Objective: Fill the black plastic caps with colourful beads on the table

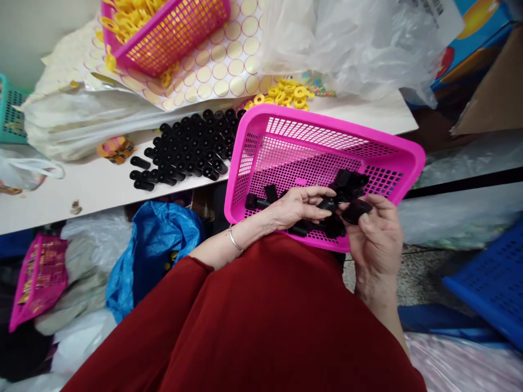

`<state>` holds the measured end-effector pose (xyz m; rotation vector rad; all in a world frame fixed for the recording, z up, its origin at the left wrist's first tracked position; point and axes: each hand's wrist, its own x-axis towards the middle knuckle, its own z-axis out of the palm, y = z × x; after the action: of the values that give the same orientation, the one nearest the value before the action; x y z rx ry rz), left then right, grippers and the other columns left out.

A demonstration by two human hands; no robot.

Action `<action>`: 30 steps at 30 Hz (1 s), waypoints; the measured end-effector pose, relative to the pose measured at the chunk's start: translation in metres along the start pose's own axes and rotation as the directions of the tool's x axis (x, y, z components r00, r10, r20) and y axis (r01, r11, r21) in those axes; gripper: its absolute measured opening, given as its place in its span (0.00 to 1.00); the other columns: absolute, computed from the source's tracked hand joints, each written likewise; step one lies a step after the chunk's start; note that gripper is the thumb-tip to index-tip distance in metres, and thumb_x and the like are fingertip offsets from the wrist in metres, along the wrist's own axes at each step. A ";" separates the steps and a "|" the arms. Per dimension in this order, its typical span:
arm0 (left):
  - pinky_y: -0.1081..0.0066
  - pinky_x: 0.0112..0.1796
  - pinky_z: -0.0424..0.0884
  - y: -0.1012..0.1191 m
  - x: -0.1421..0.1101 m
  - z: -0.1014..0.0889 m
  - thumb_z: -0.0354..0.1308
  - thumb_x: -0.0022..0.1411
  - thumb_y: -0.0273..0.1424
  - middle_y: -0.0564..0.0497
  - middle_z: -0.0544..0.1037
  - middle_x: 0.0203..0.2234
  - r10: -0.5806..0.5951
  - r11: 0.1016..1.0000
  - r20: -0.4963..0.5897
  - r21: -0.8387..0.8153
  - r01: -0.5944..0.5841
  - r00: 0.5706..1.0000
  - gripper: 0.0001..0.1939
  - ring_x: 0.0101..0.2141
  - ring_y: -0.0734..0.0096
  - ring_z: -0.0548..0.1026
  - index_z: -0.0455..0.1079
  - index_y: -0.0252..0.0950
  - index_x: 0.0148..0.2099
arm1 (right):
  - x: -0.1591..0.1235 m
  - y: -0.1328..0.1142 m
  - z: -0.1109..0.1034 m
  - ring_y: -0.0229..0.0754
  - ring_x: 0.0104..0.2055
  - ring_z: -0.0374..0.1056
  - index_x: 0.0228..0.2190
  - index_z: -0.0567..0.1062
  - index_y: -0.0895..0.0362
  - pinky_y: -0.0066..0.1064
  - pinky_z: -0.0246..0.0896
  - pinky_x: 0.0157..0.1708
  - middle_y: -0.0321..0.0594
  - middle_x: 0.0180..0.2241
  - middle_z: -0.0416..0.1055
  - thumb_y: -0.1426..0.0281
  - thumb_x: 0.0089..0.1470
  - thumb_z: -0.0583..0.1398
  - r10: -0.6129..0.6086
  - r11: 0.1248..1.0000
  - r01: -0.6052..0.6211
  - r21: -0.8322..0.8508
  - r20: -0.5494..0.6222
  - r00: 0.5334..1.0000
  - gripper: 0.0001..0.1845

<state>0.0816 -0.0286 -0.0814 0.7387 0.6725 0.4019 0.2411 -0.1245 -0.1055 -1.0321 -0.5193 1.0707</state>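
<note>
Both of my hands are over a pink plastic basket (335,121) held close against my body. My left hand (300,208), wearing a bracelet, pinches a black plastic cylinder (328,204) between thumb and fingers. In my right hand (378,234) is another black cylinder (357,211), gripped by thumb and fingertips at the basket's right front. Loose black cylinders (269,193) lie in the bottom of the basket, several of them partly hidden by my hands. To the left, many more black cylinders (188,144) are grouped closely on the white table, mostly with their round ends facing me.
Yellow ring-shaped pieces (288,93) lie behind the basket. A second pink basket (175,41) of yellow pieces stands on sticker sheets (229,65). Plastic bags (347,43) cover the back right. Below the white table (93,188) hangs an open blue bag (153,250); a blue crate (490,283) is at right.
</note>
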 end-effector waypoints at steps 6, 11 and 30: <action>0.69 0.35 0.77 0.007 -0.001 0.007 0.60 0.60 0.19 0.55 0.74 0.26 -0.165 0.957 -0.020 -0.246 0.155 0.986 0.08 0.27 0.73 0.79 0.64 0.33 0.36 | -0.003 -0.001 0.007 0.39 0.38 0.78 0.37 0.79 0.53 0.44 0.73 0.53 0.34 0.39 0.78 0.64 0.44 0.74 0.000 0.998 0.003 0.065 -0.052 0.999 0.17; 0.80 0.26 0.68 0.006 -0.002 0.014 0.62 0.59 0.18 0.59 0.73 0.22 -0.129 0.949 -0.149 -0.306 0.078 0.980 0.07 0.22 0.83 0.73 0.68 0.32 0.38 | -0.010 -0.001 0.015 0.41 0.45 0.77 0.39 0.79 0.49 0.46 0.70 0.57 0.31 0.40 0.77 0.66 0.41 0.75 -0.033 0.996 0.040 0.074 -0.095 0.995 0.21; 0.74 0.33 0.73 -0.008 -0.001 0.017 0.73 0.47 0.22 0.58 0.75 0.27 -0.043 0.955 -0.237 -0.295 -0.030 0.970 0.15 0.28 0.81 0.75 0.70 0.32 0.35 | -0.018 0.014 0.022 0.47 0.50 0.76 0.41 0.76 0.49 0.55 0.64 0.61 0.36 0.44 0.72 0.68 0.46 0.71 -0.276 0.949 0.249 -0.192 -0.126 0.953 0.18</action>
<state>0.0935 -0.0424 -0.0772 0.4035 0.8215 0.5794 0.2102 -0.1302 -0.1054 -1.1510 -0.6165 0.7131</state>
